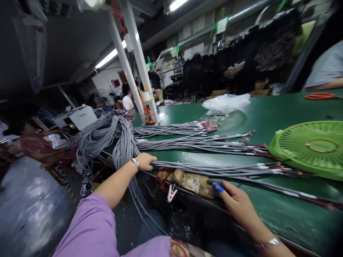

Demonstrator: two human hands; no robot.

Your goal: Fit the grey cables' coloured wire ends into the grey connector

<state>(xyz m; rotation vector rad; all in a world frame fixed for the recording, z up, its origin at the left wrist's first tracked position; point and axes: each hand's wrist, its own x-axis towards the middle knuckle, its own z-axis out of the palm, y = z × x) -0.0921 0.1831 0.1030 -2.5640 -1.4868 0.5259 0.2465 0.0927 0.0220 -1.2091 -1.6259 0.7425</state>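
My left hand (145, 161), with a metal watch at the wrist, is closed round a bundle of grey cables (193, 166) near the table's front edge. The cables run right along the green table to white-wrapped ends with red and dark wires. My right hand (235, 196) is at the right end of a worn, tape-covered brown block (191, 181) on the edge. A blue cover sits on its thumb and a dark one on a finger. Thumb and finger are pressed together; anything between them is hidden. A pink clothes peg (172, 193) hangs below the block.
Two more rows of cables (198, 144) lie farther back, and a thick heap (104, 130) hangs over the left edge. A green fan (313, 148) stands at right. Behind are a clear plastic bag (226, 103), orange-handled scissors (320, 96) and a white post (144, 64). Other people sit nearby.
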